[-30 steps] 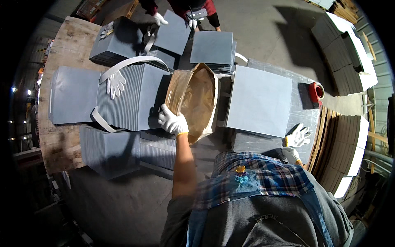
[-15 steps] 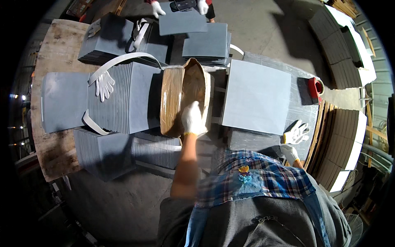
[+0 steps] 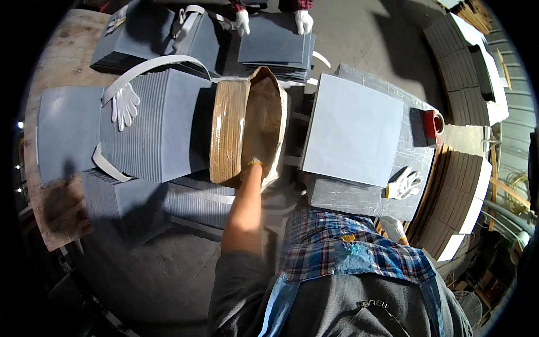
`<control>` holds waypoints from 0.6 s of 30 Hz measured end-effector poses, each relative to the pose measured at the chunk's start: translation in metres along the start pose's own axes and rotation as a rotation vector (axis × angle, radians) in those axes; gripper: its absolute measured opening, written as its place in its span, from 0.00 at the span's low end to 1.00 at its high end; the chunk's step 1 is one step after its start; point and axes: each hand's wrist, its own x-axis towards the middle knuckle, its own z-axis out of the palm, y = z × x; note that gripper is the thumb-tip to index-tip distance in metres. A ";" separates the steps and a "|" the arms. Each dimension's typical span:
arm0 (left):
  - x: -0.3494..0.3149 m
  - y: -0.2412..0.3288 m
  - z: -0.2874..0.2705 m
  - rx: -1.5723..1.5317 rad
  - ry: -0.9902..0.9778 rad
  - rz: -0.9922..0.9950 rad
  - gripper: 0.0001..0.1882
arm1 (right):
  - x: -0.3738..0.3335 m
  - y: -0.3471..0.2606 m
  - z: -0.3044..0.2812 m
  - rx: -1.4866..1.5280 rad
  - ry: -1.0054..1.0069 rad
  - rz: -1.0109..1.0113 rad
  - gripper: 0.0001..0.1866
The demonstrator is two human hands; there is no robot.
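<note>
My left hand (image 3: 254, 163) reaches down inside an open, tape-wrapped cardboard box (image 3: 228, 129). Only its glove cuff shows, so the fingers and anything in them are hidden. My right hand (image 3: 393, 228), in a white glove, is low beside my plaid apron (image 3: 314, 236), near the edge of the wrapped surface; its fingers cannot be made out. Close by it lies a loose white glove (image 3: 403, 184), touching the corner of a light grey square panel (image 3: 353, 129). Left of the box stands a row of upright grey panels (image 3: 151, 123) with a pale strap (image 3: 160, 64) arching over it.
Across from me, a co-worker's two gloved hands (image 3: 303, 23) rest on a grey panel stack (image 3: 275, 45). A red tape dispenser (image 3: 431, 124) sits at the right. Another glove (image 3: 124, 106) lies on the upright panels. White stacks (image 3: 463, 191) stand far right.
My left hand has gone deeper into the box, out of sight. My right hand has shifted toward my body. The co-worker has lowered a held panel onto the stack.
</note>
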 end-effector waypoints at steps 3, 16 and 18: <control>-0.029 -0.069 0.072 -0.529 0.302 -0.310 0.24 | 0.014 -0.033 -0.008 -0.140 -0.068 -0.050 0.18; -0.082 0.060 -0.076 -0.093 0.228 -0.203 0.16 | -0.010 -0.206 0.007 -0.419 -0.177 -0.686 0.20; -0.085 0.049 -0.070 -0.176 0.380 -0.183 0.15 | -0.014 -0.226 0.018 -0.366 -0.183 -0.746 0.20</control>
